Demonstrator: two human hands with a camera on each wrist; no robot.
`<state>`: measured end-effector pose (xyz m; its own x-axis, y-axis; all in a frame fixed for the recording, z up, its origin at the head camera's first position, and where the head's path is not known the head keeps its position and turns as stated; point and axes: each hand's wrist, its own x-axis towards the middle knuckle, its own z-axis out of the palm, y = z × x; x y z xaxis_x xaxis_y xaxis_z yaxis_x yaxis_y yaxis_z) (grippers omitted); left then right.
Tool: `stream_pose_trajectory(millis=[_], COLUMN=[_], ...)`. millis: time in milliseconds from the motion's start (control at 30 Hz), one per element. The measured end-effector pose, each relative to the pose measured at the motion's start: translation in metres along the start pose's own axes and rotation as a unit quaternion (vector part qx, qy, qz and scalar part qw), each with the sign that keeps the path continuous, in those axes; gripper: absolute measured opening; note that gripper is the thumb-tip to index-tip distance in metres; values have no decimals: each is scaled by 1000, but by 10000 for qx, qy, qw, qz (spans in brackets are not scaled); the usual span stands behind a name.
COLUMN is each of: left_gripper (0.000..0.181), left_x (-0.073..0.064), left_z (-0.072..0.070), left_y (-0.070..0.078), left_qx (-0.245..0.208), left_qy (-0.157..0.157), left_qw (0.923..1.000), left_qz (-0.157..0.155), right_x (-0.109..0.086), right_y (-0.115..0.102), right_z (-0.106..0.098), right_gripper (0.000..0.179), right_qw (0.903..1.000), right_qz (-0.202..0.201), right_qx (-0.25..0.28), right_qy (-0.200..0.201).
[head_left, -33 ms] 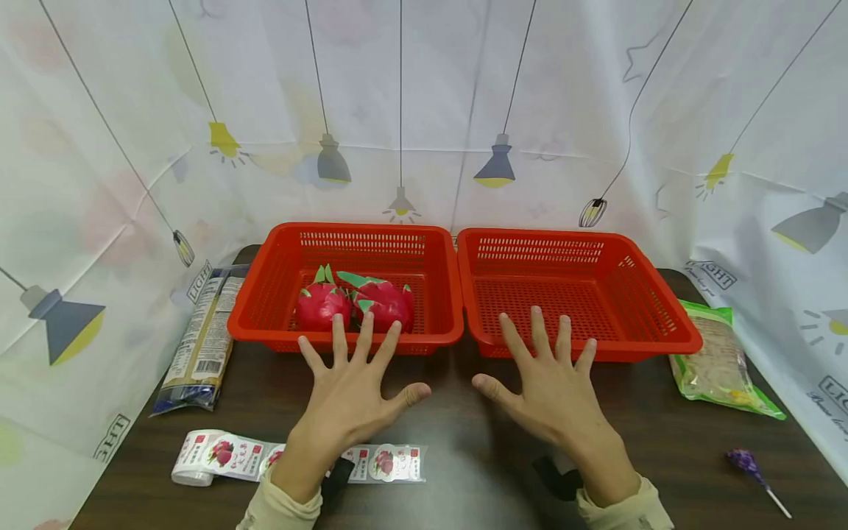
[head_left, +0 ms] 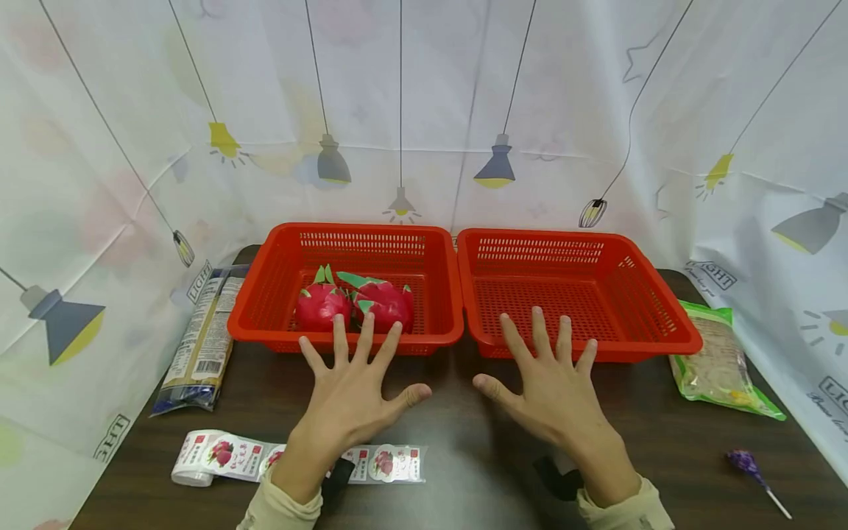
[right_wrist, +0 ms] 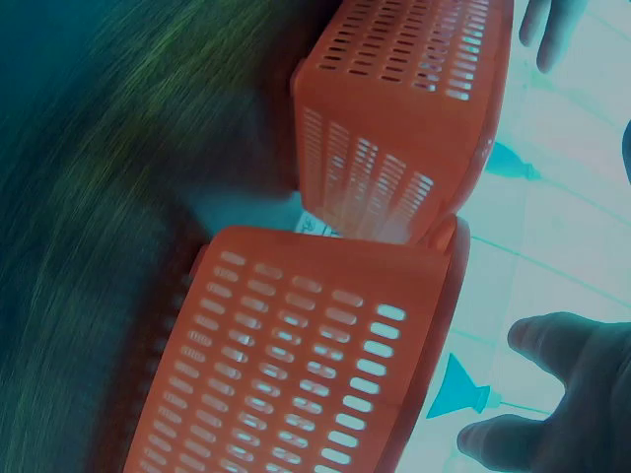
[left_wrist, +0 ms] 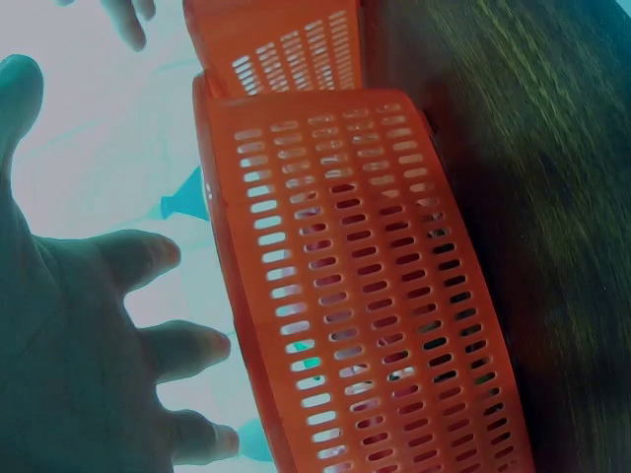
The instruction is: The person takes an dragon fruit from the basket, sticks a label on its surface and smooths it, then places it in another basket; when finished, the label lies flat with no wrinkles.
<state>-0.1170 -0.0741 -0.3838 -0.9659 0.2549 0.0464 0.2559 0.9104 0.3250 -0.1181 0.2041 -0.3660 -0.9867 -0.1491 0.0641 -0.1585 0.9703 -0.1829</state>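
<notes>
The fingers (head_left: 391,347) of the left hand (head_left: 351,401) were straight and spread, released, with nothing in them; those of the right hand (head_left: 556,394) were splayed and free in the same way. In the head view the left fingertips overlapped the front rim of a red, slotted plastic basket (head_left: 433,340), where two pink-red, green-tipped dragon fruits (head_left: 324,305) lay side by side. The right fingertips overlapped a second red plastic basket (head_left: 550,287) just beside it. Both wrist views showed what that overlap hid: a gap between fingers and rims. The left one also caught bits of pink and green through the slots. Only the head view took in more of the dark brown wooden worktop (head_left: 464,456): a strip of white, fruit-printed labels (head_left: 241,456) passing beneath the left wrist, a long printed plastic packet (head_left: 202,338) beside the left basket, a green-edged plastic bag (head_left: 718,361) by the right one, and a purple-wrapped lollipop (head_left: 748,465). Against the earlier head view, the fingers had barely shifted, and fruits and baskets lay unchanged.
</notes>
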Motion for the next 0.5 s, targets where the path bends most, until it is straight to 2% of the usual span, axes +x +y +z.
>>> stream_pose_trajectory(millis=[200, 267, 333, 367, 400, 433, 467, 500], left_gripper=[96, 96, 95, 92, 88, 83, 76, 67], left_x=[3, 3, 2, 0, -2, -4, -7, -10], left_z=[-3, -5, -6, -6, -6, -5, -4, -4], left_y=[0, 0, -2, -3, -5, -7, -9, -12], left_qx=[-25, -29, -100, -219, -393, -709, -1184, -1751], left_qy=[74, 184, 496, 775, 1182, 1692, 2261, 2843], left_qw=[10000, 9998, 9987, 9967, 9922, 9830, 9669, 9426], left_qz=[-13, -14, 19, 27, 44, 52, 34, -2], right_x=[4, 6, 7, 8, 9, 11, 13, 15], right_y=[2, 1, -1, -2, -4, -6, -9, -12], right_z=[-4, -5, -6, -7, -7, -8, -9, -10], right_gripper=[101, 101, 100, 100, 100, 100, 100, 101], right_qw=[10000, 9999, 9998, 9997, 9995, 9993, 9989, 9984], right_qz=[-34, -75, -149, -194, -252, -315, -390, -466], right_qx=[44, 86, 135, 157, 182, 213, 262, 312], right_qy=[32, 40, 67, 66, 60, 53, 53, 52])
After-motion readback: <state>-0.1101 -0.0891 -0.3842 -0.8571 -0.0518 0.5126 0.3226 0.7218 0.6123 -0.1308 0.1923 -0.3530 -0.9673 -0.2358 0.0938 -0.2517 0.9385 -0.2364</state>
